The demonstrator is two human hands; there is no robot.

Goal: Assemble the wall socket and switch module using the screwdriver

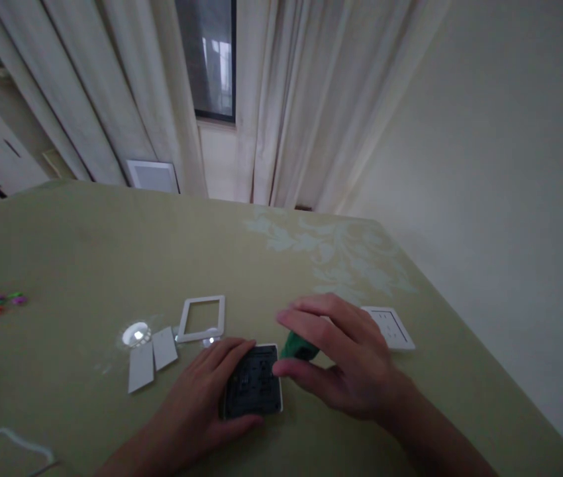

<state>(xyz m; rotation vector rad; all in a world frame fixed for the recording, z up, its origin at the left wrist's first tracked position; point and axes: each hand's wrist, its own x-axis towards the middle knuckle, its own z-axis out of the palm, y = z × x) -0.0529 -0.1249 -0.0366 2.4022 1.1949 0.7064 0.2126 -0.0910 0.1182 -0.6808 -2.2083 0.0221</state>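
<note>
While the left hand [202, 397] lies flat, fingers together, pinning the dark square switch module [253, 382] to the green tablecloth [87, 232], the right hand [346, 361] has its fingers curled tight on a green-handled tool [297, 346] at the module's far edge. Risk, judged: the tool slips and the module skids. Beyond: two grey rectangular rocker plates [151, 358], white square frame [203, 318], white switch plate [391, 327]. No containers visible.

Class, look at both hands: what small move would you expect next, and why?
Probably bringing the green-handled tool down onto the dark switch module. The right hand holds it just beside the module's top edge, while the left hand steadies the module on the table.
</note>
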